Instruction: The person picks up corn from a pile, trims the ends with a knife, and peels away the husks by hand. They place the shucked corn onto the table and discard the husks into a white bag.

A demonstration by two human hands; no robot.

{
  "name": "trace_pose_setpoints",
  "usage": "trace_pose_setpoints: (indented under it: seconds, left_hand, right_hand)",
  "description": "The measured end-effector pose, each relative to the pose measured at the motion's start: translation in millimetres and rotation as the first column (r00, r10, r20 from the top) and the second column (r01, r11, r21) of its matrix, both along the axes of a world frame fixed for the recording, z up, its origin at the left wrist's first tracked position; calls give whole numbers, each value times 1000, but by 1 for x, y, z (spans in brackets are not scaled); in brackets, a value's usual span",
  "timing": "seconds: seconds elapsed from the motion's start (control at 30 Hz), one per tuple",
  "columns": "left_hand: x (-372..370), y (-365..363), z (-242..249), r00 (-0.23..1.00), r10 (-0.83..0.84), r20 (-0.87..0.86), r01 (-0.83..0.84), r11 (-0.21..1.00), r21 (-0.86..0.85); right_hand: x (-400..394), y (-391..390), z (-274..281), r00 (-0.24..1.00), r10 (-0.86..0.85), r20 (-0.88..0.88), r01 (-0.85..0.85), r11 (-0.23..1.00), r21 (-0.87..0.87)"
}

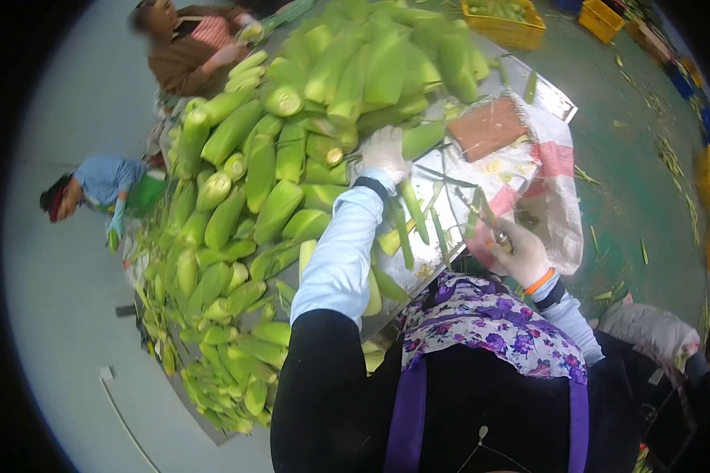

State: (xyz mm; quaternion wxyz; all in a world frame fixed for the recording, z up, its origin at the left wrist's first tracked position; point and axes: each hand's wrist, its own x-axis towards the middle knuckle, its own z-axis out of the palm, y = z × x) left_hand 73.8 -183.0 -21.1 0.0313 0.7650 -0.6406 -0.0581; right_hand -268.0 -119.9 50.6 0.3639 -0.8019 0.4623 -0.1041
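Observation:
My left hand (pixel 386 153), in a white glove, reaches over the corn pile and closes on the end of a green-husked ear of corn (pixel 424 139). My right hand (pixel 522 254), also gloved, is near the table's front edge, closed on what looks like a knife (pixel 498 230); its blade is blurred and partly lost among leaf strips. Between my hands, cut husk leaves (pixel 415 211) lie on the pale table top. Many husked ears (pixel 274 211) are heaped to the left of my left arm and beyond it.
A brown wooden block (pixel 488 128) lies on a white and pink woven sack (pixel 556 150) at the table's right corner. Yellow crates (pixel 503 30) stand on the green floor (pixel 619 165), with scattered leaves. Two people (pixel 188 67) (pixel 106 183) work across the heap; another person's sleeve (pixel 651 331) is at lower right.

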Motion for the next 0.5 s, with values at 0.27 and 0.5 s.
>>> trace_pose_setpoints:
  seconds: [0.27, 0.5]
  left_hand:
    - [-4, -12, -4, 527, 225, -819, -141, 974, 177]
    - [-88, 38, 41, -888, 45, -458, -205, 852, 481]
  right_hand:
    - [-32, -7, -24, 995, -75, 59, 80, 992, -100]
    - [-1, -36, 12, 955, 246, 164, -202, 948, -245]
